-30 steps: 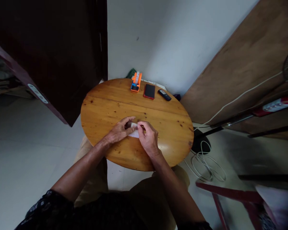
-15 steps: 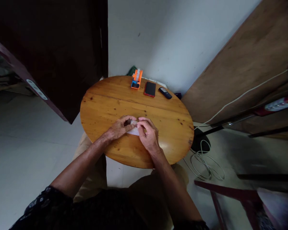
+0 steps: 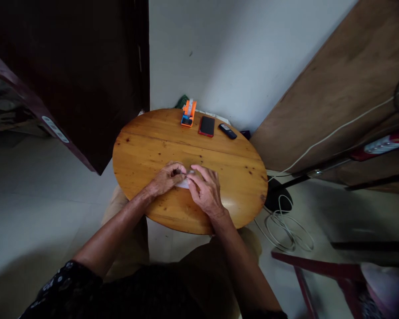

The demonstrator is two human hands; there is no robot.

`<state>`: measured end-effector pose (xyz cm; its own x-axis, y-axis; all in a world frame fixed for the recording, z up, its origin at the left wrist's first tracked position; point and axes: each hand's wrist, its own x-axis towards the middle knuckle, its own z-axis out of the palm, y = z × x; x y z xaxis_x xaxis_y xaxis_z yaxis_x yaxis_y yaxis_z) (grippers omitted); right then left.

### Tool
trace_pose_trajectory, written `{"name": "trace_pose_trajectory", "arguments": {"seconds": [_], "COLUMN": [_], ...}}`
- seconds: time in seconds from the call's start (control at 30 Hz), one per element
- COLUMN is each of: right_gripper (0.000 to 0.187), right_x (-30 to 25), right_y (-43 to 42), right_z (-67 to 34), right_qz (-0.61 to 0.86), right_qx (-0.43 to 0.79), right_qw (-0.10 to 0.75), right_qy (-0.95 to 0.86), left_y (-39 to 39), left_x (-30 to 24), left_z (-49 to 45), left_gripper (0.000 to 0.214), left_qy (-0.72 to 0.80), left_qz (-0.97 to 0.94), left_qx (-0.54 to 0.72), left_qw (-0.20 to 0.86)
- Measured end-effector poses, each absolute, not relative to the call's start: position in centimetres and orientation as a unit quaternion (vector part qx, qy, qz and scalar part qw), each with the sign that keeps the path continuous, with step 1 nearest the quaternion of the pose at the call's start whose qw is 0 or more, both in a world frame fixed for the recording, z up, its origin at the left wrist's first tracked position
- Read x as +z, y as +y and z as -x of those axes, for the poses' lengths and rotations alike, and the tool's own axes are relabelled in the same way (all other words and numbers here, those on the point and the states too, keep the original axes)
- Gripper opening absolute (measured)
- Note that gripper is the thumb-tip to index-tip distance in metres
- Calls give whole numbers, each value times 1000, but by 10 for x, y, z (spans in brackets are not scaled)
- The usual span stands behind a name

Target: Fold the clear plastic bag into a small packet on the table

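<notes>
A small whitish piece of paper (image 3: 184,183) lies at the near middle of the oval wooden table (image 3: 146,150), largely covered by my fingers. My left hand (image 3: 169,178) is closed on its left part, thumb and fingers pinched together at the edge. From the right, my right hand (image 3: 205,186) has its thumb and fingertips on the paper, close to the left fingertips. Whether the paper is folded between the fingers is too small to make out.
Along the table's far side stand an orange and blue tape dispenser (image 3: 188,113), a red-edged dark smartphone (image 3: 206,126) and a black keypad phone (image 3: 228,131). A dark door (image 3: 86,79) is at left. White cable (image 3: 289,230) lies coiled on the floor at right.
My right hand's fingers have shifted left over the paper, and less of it shows. My left hand stays nearly in place.
</notes>
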<state>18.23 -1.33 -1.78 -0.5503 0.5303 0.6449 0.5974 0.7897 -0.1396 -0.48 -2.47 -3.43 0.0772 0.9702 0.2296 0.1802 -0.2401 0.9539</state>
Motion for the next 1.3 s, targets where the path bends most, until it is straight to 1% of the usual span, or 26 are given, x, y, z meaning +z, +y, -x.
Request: {"name": "trace_pose_trajectory", "arguments": {"seconds": [0.27,0.43,0.7,0.87,1.13,1.3], "right_gripper": [23,24,20,26,29,31], "right_x": [-19,-19,-20,-20,-28,-29], "right_y": [-13,-13,-14,-12,-6,-5], "right_z": [-183,-183,-182,-181,-179,-178], "right_qz": [328,313,314,307,297,299], "right_qx": [-25,-40,-49,-40,-48,-44], "right_qw": [330,337,335,342,365,363], "right_qy": [-885,-887,-887,-887,-881,-881], "left_y": [-31,-31,-28,-27,-27,-25], "left_x": [-27,-27,-33,-32,-28,-29], "left_z": [9,9,9,7,7,7], "left_gripper": [16,19,17,14,12,13], "left_qy": [469,476,469,480,455,471], "left_qz": [-627,-625,-622,-616,-623,-625], "left_qx": [462,460,473,477,487,475], "left_qw": [417,414,411,403,410,402]}}
